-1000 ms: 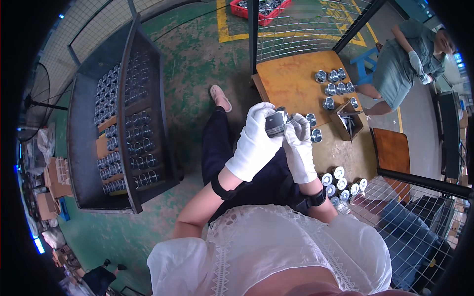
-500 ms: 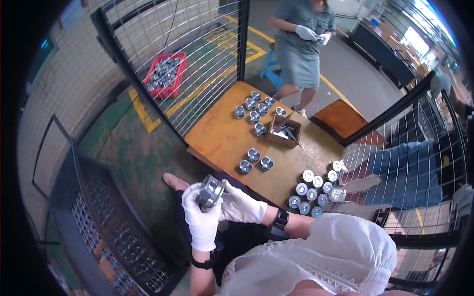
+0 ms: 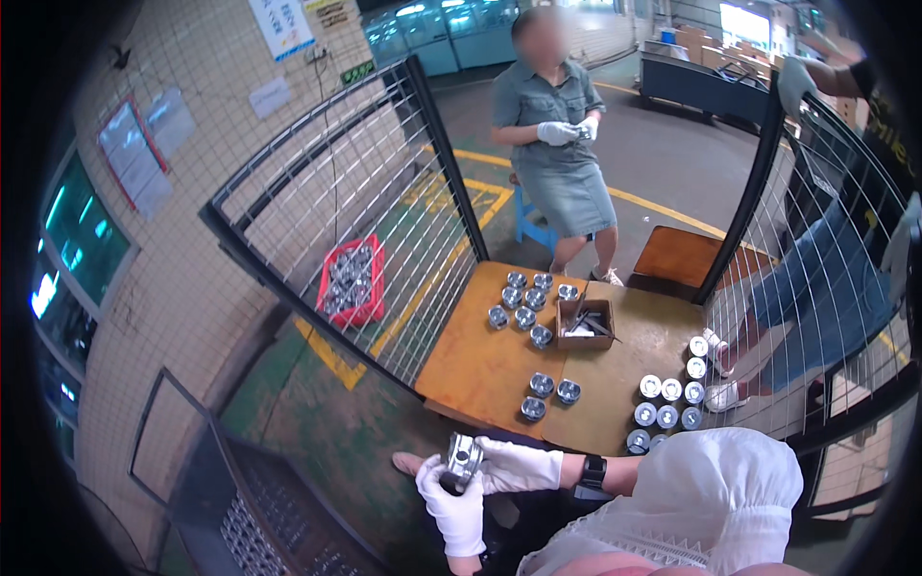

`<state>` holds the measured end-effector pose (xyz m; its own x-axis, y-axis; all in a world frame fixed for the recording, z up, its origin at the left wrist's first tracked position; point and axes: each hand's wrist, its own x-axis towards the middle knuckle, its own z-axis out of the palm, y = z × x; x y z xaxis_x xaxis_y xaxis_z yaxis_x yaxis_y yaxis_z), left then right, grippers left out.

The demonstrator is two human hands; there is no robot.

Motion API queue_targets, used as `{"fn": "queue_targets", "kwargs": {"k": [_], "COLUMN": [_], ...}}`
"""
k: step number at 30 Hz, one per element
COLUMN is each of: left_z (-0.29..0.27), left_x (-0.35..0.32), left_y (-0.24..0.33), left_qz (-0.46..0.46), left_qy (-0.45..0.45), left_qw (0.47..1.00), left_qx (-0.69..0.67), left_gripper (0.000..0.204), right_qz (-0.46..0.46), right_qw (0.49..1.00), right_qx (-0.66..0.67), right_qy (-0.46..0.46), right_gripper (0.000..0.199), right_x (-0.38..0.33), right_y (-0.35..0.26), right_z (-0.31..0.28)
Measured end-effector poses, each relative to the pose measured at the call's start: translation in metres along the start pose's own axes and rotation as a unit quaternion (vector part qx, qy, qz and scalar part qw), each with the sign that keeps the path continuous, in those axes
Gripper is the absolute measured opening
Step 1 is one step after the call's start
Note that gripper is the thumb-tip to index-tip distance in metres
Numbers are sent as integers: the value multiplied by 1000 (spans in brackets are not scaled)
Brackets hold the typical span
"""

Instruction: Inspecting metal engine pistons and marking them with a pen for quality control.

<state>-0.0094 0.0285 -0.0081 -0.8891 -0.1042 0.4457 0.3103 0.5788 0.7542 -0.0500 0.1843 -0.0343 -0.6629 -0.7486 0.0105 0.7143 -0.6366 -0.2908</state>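
Observation:
Both my hands wear white gloves and hold one silver metal piston in front of my lap, off the near left part of the table. My left hand grips it from below and the left, fingers closed round its side. From the right, my right hand closes on its other side, with its fingertips partly hidden behind the metal. The pin hole in the piston's side faces up toward me. Beyond my hands, three pistons stand on the wooden table, with several more pistons farther back.
A small cardboard box of dark tools sits mid-table. Pistons in rows stand at the right. Wire mesh panels flank the table. A red crate of metal parts, a dark rack, a seated co-worker and another person are around.
The view has tilted up, bringing more wall and the co-worker into sight. Both hands still hold the piston, which has turned so that its pin hole shows.

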Motion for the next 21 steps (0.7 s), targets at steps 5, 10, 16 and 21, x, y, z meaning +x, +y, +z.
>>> {"fn": "queue_targets", "kwargs": {"k": [5,10,16,21], "left_z": [5,0,2,6], "left_x": [-2,0,-3,-8], "left_y": [-6,8,3,-16], "left_qz": [-26,-80,-83,-115], "left_qy": [17,-8,-11,-10], "left_qw": [999,996,992,977], "left_qx": [-36,-40,-90,-181], "left_gripper": [58,61,62,64], "right_qz": [15,21,29,31], "right_qw": [1000,999,999,999], "right_qx": [-7,-18,6,6], "right_qy": [-15,21,-25,-7], "right_gripper": [46,48,50,45], "right_x": [-1,-2,3,1], "right_y": [0,1,2,3], "right_z": [-1,-1,-15,0]}}
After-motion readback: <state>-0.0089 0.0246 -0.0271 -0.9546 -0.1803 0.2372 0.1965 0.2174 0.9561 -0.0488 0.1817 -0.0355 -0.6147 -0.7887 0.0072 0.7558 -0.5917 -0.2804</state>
